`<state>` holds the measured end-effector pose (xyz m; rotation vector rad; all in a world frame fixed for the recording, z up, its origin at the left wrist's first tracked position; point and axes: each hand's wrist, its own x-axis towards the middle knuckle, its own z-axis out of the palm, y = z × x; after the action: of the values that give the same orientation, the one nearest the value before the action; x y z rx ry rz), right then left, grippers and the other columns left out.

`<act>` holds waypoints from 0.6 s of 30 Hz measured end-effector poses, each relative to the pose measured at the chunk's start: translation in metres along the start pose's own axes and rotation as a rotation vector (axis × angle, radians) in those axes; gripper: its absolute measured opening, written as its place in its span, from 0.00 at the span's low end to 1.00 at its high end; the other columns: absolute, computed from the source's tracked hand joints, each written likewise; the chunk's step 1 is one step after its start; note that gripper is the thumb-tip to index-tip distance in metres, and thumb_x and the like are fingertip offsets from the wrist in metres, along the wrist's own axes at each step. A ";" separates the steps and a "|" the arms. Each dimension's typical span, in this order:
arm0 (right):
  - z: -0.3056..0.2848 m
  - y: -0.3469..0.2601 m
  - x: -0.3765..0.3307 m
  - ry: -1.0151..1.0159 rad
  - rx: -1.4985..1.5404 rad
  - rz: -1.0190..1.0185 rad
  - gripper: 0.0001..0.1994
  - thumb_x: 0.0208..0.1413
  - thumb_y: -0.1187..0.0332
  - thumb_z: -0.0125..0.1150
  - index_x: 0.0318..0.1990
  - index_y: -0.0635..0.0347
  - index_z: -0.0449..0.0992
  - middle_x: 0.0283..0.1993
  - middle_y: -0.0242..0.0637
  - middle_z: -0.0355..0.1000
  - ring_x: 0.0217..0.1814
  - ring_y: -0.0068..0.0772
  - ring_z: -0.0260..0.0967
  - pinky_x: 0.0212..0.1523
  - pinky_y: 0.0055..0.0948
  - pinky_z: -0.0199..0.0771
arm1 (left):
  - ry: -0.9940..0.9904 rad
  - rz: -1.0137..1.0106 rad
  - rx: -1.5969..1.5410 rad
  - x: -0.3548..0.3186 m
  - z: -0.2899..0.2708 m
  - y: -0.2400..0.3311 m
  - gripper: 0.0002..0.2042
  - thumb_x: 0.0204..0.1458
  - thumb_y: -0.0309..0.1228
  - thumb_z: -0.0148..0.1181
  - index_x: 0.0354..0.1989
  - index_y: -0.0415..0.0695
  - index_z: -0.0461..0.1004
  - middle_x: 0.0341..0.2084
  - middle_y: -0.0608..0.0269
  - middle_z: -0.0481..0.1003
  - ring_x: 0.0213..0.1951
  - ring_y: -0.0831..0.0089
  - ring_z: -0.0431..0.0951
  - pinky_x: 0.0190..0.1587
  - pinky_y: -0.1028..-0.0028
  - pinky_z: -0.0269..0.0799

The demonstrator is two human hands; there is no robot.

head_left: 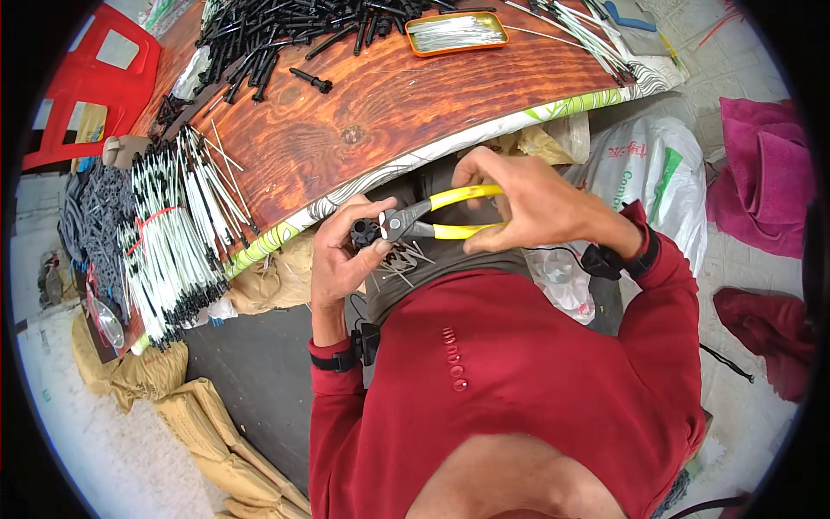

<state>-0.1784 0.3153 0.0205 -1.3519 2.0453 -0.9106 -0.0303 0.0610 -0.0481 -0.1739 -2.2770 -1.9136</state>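
Note:
My right hand [540, 201] is wrapped around the yellow handles of a pair of cutting pliers [450, 197], which stand spread apart. The dark metal head of the pliers points left and meets a black plastic part [364, 232]. Between thumb and fingers, my left hand [339, 251] pinches that part, round and hollow-looking at its near end. Whether the jaws bite on anything cannot be made out. Several thin white sticks [399, 262] lie on my lap just under the pliers, partly hidden by my left thumb.
Ahead is a wooden table [346, 134] with a heap of black plastic parts [285, 35] and a tin of thin silvery sticks [456, 35]. Bundled white rods with black ends [177, 251] stand at its left edge. A red plastic chair [99, 73] and a plastic bag [648, 177] flank the table.

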 end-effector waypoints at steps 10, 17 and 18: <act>-0.015 0.021 0.011 -0.658 0.927 0.680 0.20 0.52 0.54 0.70 0.42 0.61 0.76 0.33 0.46 0.77 0.29 0.40 0.77 0.28 0.38 0.75 | -0.056 -0.041 -0.047 0.002 0.002 0.005 0.25 0.51 0.40 0.69 0.53 0.34 0.76 0.34 0.65 0.70 0.38 0.75 0.69 0.42 0.76 0.64; 0.003 -0.003 -0.010 -0.055 0.049 0.067 0.21 0.56 0.56 0.68 0.49 0.63 0.74 0.30 0.41 0.76 0.23 0.34 0.75 0.25 0.31 0.74 | -0.045 0.069 0.002 0.005 -0.005 -0.005 0.25 0.49 0.36 0.70 0.53 0.35 0.77 0.32 0.64 0.70 0.35 0.74 0.68 0.39 0.76 0.64; 0.006 -0.002 -0.011 0.139 -0.256 -0.129 0.22 0.57 0.57 0.68 0.51 0.63 0.73 0.28 0.39 0.76 0.22 0.31 0.74 0.24 0.29 0.73 | -0.030 0.024 -0.012 0.003 -0.006 -0.005 0.25 0.49 0.36 0.70 0.53 0.35 0.77 0.33 0.64 0.70 0.35 0.74 0.68 0.40 0.76 0.64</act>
<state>-0.1684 0.3237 0.0192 -1.6116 2.2637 -0.8382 -0.0342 0.0544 -0.0514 -0.2325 -2.2725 -1.9258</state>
